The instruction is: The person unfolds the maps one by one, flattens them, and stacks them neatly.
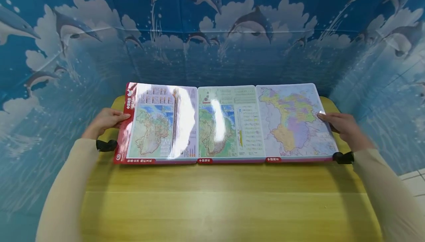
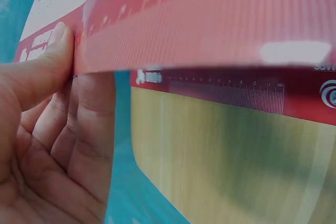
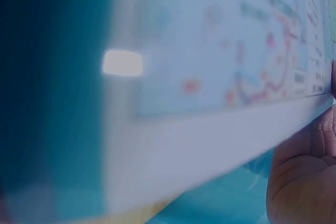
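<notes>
A glossy three-panel folding map (image 1: 285,124) lies spread out sideways, with a red strip down its left side and small red tabs along its near edge. My left hand (image 1: 104,122) pinches the red left edge, thumb on top and fingers underneath, as the left wrist view shows. Below that edge, a second red strip (image 2: 226,87) with ruler marks appears over the table. At the far right edge, my right hand (image 1: 345,127) holds the map between thumb and fingers; the right wrist view is blurred and shows only part of this hand. Light glare hides parts of the left and middle panels.
A yellow wood-grain table (image 1: 212,205) extends under the map and toward me. Behind and at both sides hangs a blue curtain (image 1: 172,57) printed with dolphins. Black straps (image 1: 106,145) sit at both wrists. White floor tiles (image 1: 410,181) show at the right.
</notes>
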{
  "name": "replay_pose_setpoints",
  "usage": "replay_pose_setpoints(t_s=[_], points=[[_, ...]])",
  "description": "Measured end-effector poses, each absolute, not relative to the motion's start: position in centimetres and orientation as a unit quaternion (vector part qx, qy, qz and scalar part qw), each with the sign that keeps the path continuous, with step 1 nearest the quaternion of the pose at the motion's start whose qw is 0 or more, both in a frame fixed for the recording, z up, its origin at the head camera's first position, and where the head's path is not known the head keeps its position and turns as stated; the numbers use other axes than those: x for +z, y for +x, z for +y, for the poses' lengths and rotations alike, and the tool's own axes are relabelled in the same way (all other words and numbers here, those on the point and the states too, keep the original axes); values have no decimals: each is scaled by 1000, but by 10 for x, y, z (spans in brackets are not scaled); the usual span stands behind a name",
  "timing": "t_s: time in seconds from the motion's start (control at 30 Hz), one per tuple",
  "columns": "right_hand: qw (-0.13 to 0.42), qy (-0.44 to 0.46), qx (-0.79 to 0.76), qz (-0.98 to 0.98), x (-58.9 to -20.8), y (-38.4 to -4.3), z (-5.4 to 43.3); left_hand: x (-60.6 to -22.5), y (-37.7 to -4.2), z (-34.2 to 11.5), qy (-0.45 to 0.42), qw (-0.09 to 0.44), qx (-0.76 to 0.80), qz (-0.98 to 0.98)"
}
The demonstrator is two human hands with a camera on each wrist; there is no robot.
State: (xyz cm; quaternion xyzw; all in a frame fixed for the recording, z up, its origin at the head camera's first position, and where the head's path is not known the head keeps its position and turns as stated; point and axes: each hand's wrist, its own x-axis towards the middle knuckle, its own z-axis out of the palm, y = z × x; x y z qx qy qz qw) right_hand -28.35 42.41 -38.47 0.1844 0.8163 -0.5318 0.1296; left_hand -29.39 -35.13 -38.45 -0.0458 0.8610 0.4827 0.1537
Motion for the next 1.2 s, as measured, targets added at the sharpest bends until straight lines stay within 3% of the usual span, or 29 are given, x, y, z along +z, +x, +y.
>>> replay_pose_setpoints(t_s=[0.3,0.6,1.2], points=[[120,187,-499,837,-394,-316,415,-394,-314,-341,-68,113,445,886],[81,199,-390,895,-414,-336,401,-414,-327,-317,-120,19,295,948],[70,227,-288,928,-435,-344,371,-439,-331,-296,-198,-25,222,954]])
